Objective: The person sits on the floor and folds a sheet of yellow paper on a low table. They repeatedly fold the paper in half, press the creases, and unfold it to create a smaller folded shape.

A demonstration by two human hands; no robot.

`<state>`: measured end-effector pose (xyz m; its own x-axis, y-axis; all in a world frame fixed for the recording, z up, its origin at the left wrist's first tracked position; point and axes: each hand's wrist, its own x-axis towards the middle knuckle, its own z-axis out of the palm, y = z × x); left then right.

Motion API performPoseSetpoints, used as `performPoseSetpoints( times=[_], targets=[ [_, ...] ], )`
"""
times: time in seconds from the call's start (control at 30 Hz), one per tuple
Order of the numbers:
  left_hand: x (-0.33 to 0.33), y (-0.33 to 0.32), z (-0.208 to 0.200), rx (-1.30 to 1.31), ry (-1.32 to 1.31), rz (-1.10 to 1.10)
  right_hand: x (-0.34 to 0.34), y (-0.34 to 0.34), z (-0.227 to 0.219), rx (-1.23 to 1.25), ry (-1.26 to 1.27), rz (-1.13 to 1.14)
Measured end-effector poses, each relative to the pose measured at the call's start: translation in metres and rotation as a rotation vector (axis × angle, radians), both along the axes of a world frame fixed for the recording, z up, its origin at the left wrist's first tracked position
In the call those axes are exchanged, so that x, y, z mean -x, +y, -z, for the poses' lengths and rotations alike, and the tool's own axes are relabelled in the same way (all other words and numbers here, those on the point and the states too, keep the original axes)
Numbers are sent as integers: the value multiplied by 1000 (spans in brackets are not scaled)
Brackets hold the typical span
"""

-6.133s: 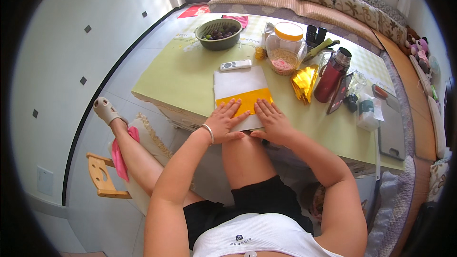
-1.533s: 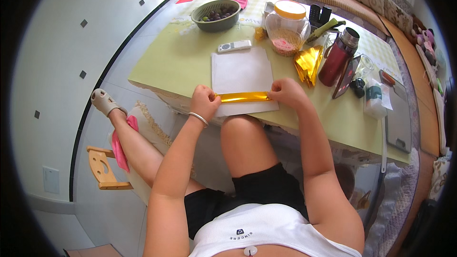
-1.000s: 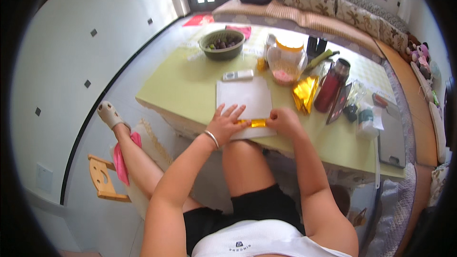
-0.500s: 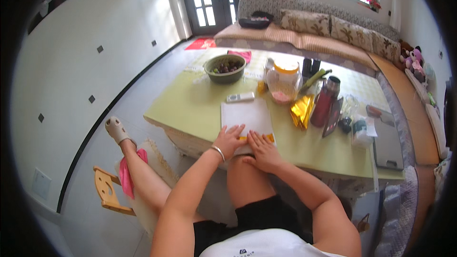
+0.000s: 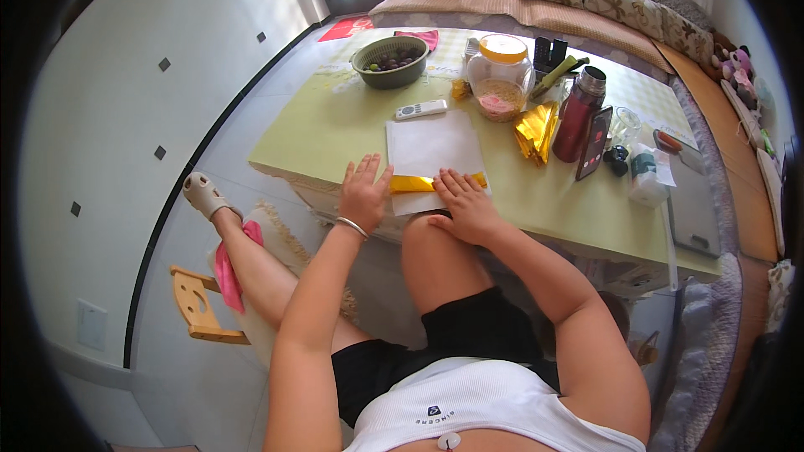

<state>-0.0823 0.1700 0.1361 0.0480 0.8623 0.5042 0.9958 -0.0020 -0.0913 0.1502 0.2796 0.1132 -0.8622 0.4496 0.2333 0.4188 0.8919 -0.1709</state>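
A white pad or sheet of paper (image 5: 431, 142) lies at the table's near edge, with a flat strip of gold foil (image 5: 413, 183) across its lower part. My right hand (image 5: 466, 205) rests with fingers stretched over the strip's right portion. Just left of the paper, my left hand (image 5: 365, 192) has its fingers extended and holds nothing; its fingertips are close to the strip's left end. Beyond the paper's top edge lies a white remote control (image 5: 421, 109). More folded gold foil (image 5: 536, 132) stands to the right.
The green-covered table (image 5: 310, 130) also bears a colander of dark round fruit (image 5: 391, 63), an orange-lidded jar (image 5: 501, 79), a red thermos (image 5: 578, 113), an upright phone (image 5: 594, 144), a tissue pack (image 5: 649, 174) and a grey laptop-like slab (image 5: 691, 201). A wooden chair (image 5: 201, 305) stands lower left.
My left hand has moved left off the strip, uncovering its left part. My right hand stays on the strip. The view has tilted downward.
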Motion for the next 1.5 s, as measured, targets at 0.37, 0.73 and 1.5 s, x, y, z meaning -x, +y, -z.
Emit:
performPoseSetpoints(
  times=[0.37, 0.73, 1.5],
  targets=[
    [-81, 15, 15, 354, -178, 2, 1, 6, 8, -29, 28, -53],
    [-64, 1, 30, 307, -228, -46, -9, 3, 1, 11, 2, 67],
    [-80, -10, 14, 350, -358, -254, -32, 2, -6, -2, 16, 202]
  ],
)
